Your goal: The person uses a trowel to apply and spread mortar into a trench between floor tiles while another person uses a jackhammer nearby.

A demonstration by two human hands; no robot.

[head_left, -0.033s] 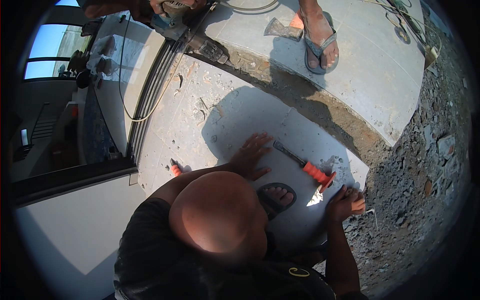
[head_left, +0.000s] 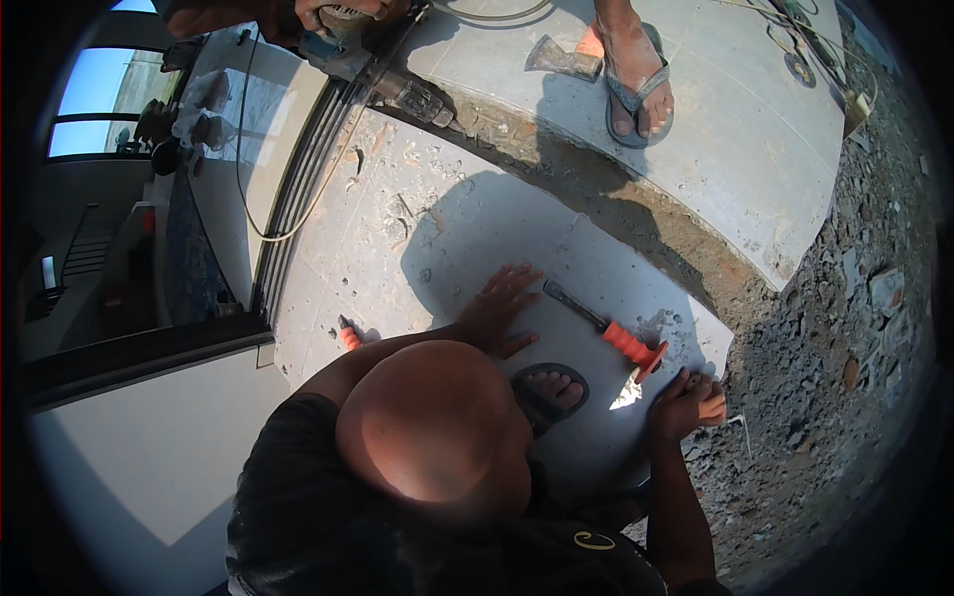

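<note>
My left hand (head_left: 505,313) rests flat on the grey tile slab (head_left: 497,214), fingers spread, holding nothing. My right hand (head_left: 689,402) is curled closed by the slab's right edge, beside the rubble; what it grips, if anything, is hidden. Between the hands lies a chisel (head_left: 621,338) with a red guarded grip, its flat tip pointing up and left; neither hand touches it. Another red-gripped tool (head_left: 348,335), probably a chisel, lies left of my left forearm. My bent knee (head_left: 427,422) and sandalled foot (head_left: 554,390) are near the left hand.
A co-worker's hand (head_left: 343,12) holds a power hammer (head_left: 397,89), its bit at a dug trench (head_left: 646,214). Their sandalled foot (head_left: 639,89) stands near a hatchet (head_left: 561,60). Broken rubble (head_left: 825,397) borders the right; a cable (head_left: 243,149) loops over the door track (head_left: 298,189).
</note>
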